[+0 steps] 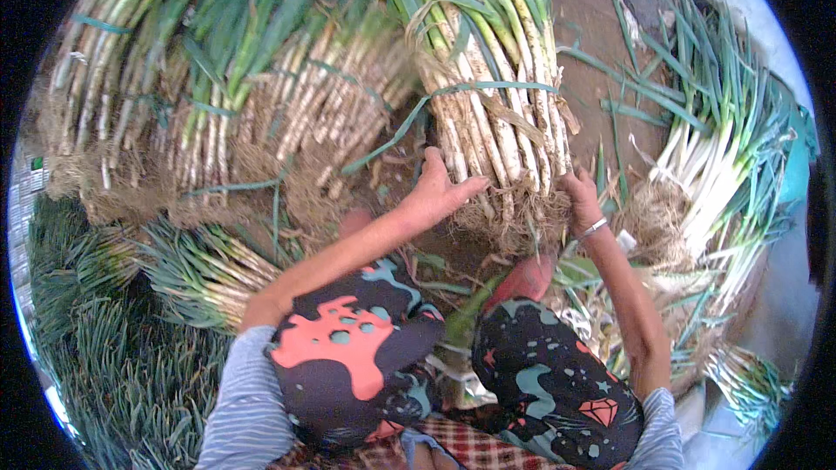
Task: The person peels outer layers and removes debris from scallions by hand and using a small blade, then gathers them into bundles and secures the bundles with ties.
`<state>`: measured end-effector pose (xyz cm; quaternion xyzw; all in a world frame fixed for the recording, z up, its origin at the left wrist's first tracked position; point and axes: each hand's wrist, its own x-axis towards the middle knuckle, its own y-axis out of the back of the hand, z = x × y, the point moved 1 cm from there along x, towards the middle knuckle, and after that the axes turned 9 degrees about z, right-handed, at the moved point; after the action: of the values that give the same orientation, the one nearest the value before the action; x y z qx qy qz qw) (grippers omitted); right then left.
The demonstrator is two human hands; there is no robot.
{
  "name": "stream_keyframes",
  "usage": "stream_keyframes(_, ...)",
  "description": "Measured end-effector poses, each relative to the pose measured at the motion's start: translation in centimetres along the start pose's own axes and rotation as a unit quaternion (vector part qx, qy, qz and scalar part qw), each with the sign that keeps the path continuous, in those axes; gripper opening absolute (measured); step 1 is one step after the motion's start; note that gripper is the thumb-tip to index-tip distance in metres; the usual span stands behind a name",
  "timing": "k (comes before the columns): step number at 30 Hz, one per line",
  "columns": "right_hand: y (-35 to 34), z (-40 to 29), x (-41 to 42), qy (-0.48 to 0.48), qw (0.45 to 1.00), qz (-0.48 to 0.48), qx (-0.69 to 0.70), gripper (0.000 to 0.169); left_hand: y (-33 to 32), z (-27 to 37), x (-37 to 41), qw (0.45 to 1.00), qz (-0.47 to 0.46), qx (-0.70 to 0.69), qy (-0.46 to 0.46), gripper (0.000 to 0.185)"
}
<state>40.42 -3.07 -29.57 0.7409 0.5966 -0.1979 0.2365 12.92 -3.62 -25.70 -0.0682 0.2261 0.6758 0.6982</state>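
A large bundle of green onions with long white stems (503, 124), tied round with a green band (490, 85), stands before me with its roots toward me. My left hand (450, 186) touches its lower left side, thumb and fingers spread; the fingertips behind the stems are partly hidden. My right hand (578, 189) is at the lower right side near the roots, its fingers against the outer stems and partly hidden. A loose end of the band hangs to the left. A bracelet circles my right wrist.
More tied green onion bundles (209, 124) lean at the upper left. A loose heap of cleaner white-stemmed onions (699, 176) lies at the right. Green onions (130, 365) cover the lower left. Stripped leaves and scraps (581, 300) litter the floor near my knees.
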Motion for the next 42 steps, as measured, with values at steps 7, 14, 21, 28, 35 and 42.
stream_keyframes(7,0.5,8.6,-3.0,0.049,0.997,0.024,-0.056,0.038,-0.2,1.5,-0.4,0.997,-0.014,0.031,0.07,0.081)
stream_keyframes(14,-1.5,8.6,-3.1,-0.109,0.986,-0.007,0.126,0.029,3.2,-1.7,2.0,0.989,0.004,0.146,0.008,0.075)
stream_keyframes(21,-0.6,7.7,-3.2,-0.116,0.984,-0.009,0.132,0.028,3.8,0.8,6.8,0.949,0.084,-0.286,0.101,0.052)
stream_keyframes(28,0.4,9.1,-2.2,-0.04,0.995,-0.037,0.084,0.02,4.8,0.5,6.9,0.891,-0.068,-0.444,0.063,0.03)
stream_keyframes(35,2.7,11.6,-1.1,-0.1,0.987,-0.045,0.114,0.04,1.3,3.6,1.2,0.97,0.021,0.069,-0.233,0.024)
stream_keyframes(42,2.3,10.0,-2.2,-0.131,0.988,-0.008,0.083,0.018,0.6,2.2,0.7,0.938,0.059,0.13,-0.316,0.023)
